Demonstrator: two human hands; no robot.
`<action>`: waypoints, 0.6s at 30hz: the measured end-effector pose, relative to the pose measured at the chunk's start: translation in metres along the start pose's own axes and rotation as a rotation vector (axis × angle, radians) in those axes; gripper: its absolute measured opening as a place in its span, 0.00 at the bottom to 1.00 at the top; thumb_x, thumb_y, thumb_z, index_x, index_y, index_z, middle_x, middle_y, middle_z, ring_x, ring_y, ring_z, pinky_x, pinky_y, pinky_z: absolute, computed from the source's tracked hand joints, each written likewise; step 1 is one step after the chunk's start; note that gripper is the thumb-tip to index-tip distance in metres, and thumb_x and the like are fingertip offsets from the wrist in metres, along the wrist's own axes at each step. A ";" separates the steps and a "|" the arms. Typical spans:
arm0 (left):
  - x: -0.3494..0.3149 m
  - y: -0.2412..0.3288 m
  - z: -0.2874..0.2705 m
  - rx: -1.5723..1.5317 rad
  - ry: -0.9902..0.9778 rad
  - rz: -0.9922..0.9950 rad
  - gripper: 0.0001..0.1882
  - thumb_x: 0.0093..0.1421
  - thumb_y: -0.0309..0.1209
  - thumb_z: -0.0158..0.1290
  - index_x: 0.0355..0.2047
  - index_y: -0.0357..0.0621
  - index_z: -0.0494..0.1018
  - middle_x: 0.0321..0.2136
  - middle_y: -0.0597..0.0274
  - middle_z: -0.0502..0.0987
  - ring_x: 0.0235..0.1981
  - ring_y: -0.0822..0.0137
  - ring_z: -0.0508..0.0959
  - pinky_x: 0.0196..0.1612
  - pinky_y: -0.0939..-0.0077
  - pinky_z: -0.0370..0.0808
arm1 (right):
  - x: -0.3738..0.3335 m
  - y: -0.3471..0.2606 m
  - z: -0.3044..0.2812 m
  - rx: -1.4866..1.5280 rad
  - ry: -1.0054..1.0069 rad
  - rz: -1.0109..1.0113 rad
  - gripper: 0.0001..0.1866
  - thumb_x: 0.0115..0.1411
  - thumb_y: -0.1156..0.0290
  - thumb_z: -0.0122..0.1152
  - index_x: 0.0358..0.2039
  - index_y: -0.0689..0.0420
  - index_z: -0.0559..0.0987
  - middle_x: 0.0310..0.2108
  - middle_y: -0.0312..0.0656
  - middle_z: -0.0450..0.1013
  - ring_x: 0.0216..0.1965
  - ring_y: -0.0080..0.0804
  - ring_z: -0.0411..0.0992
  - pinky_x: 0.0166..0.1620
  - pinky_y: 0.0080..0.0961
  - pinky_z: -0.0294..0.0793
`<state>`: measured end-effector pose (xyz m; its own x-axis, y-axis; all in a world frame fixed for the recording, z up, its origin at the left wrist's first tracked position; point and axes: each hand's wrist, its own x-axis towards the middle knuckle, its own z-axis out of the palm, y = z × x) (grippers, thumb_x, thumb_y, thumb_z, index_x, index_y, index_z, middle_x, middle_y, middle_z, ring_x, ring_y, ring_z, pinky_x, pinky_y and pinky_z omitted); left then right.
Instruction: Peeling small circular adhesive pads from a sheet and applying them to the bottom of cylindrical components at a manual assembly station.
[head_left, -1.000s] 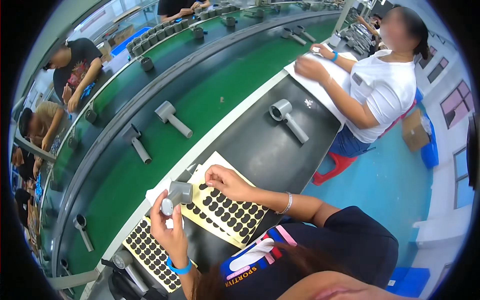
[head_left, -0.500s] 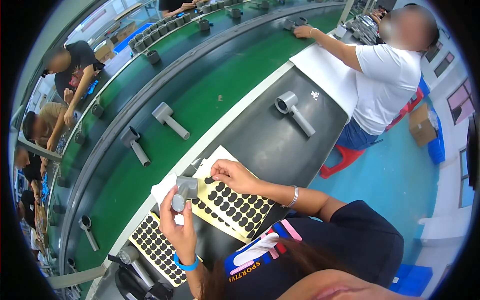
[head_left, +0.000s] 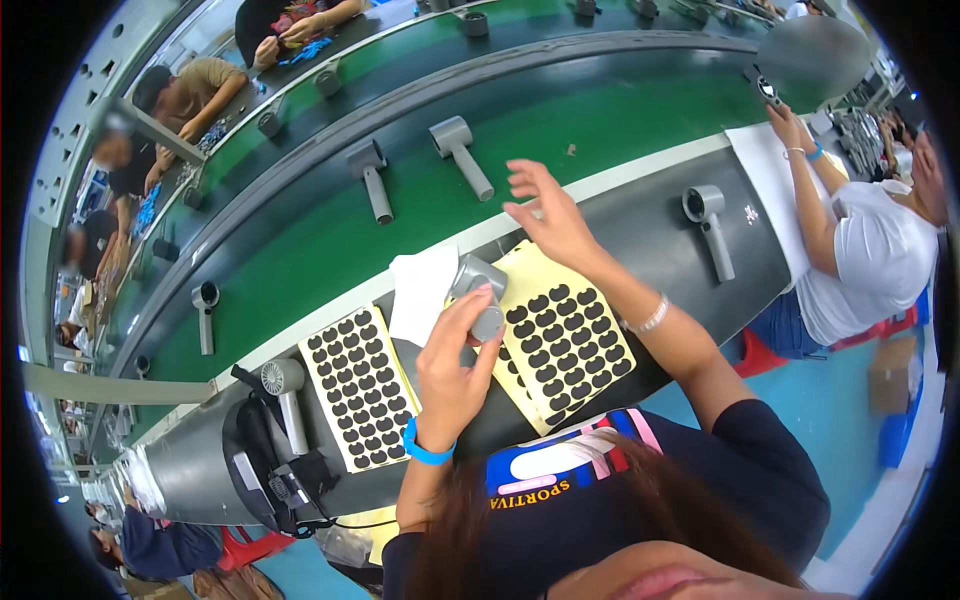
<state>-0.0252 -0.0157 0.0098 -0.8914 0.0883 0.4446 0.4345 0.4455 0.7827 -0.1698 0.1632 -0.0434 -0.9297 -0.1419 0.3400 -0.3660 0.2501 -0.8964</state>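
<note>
Head view: left hand (head_left: 455, 375) pinches grey handheld-fan housing (head_left: 487, 322) between thumb and fingers, seemingly to steady it, sheet of black stickers (head_left: 568, 340) likely laid for easy reach below right hand (head_left: 553, 215), loosely spread, apparently empty.

Bright, fairly even white light fills the scene, and shadows stay soft. The smooth black workbench top (head_left: 655, 245) carries a dull sheen, while the loose white sheet (head_left: 420, 290) is nearly washed out. Yellow sheets of black rounded stickers (head_left: 575, 345) look crisp; the bare, spread right hand (head_left: 548, 215) is slightly soft. Fisheye distortion bows the pale bench edge (head_left: 645, 168) and bends the perforated light-grey metal frame (head_left: 52, 170) at the left rim. Black swallows the corners. A grey blur (head_left: 815, 58) smears the upper right.
</note>
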 end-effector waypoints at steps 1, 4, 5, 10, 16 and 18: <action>-0.003 -0.003 -0.004 0.007 -0.004 0.045 0.22 0.51 0.17 0.58 0.49 0.37 0.72 0.47 0.52 0.76 0.43 0.61 0.78 0.35 0.77 0.75 | 0.011 0.004 0.014 -0.110 0.005 -0.046 0.30 0.56 0.72 0.63 0.58 0.58 0.62 0.50 0.47 0.67 0.49 0.37 0.69 0.49 0.31 0.70; -0.008 -0.008 -0.010 0.003 -0.024 0.110 0.22 0.51 0.16 0.57 0.48 0.37 0.72 0.48 0.51 0.76 0.44 0.58 0.78 0.33 0.76 0.76 | 0.043 0.025 0.054 -0.287 0.026 -0.055 0.39 0.53 0.71 0.66 0.62 0.57 0.56 0.51 0.54 0.65 0.52 0.46 0.67 0.52 0.36 0.69; -0.011 -0.004 -0.011 0.018 -0.012 0.094 0.22 0.51 0.16 0.57 0.48 0.37 0.72 0.48 0.51 0.76 0.45 0.57 0.78 0.34 0.75 0.77 | 0.047 0.029 0.067 -0.268 -0.013 -0.072 0.41 0.52 0.72 0.66 0.62 0.60 0.54 0.52 0.59 0.63 0.53 0.53 0.64 0.55 0.38 0.65; -0.012 0.002 -0.003 0.052 -0.019 0.106 0.22 0.51 0.17 0.57 0.48 0.38 0.73 0.48 0.51 0.76 0.45 0.57 0.78 0.35 0.74 0.77 | 0.068 0.057 0.065 -0.055 0.028 0.068 0.40 0.57 0.77 0.57 0.65 0.56 0.45 0.48 0.60 0.68 0.48 0.53 0.71 0.52 0.37 0.70; -0.008 0.001 0.006 0.036 -0.056 0.009 0.21 0.49 0.16 0.57 0.46 0.33 0.72 0.47 0.47 0.75 0.49 0.52 0.75 0.54 0.66 0.70 | 0.026 0.048 -0.021 0.853 -0.032 0.426 0.34 0.63 0.78 0.49 0.65 0.54 0.45 0.48 0.53 0.67 0.46 0.41 0.72 0.51 0.32 0.74; -0.009 0.003 0.007 0.095 -0.011 0.010 0.20 0.49 0.16 0.57 0.45 0.32 0.72 0.46 0.46 0.76 0.48 0.51 0.75 0.53 0.64 0.70 | -0.003 0.038 -0.042 0.816 0.025 0.306 0.33 0.65 0.75 0.49 0.65 0.54 0.45 0.50 0.53 0.66 0.49 0.38 0.70 0.53 0.33 0.73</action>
<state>-0.0172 -0.0093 0.0052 -0.8886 0.1025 0.4471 0.4297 0.5270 0.7332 -0.1828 0.2131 -0.0670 -0.9864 -0.1574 0.0483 0.0359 -0.4918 -0.8700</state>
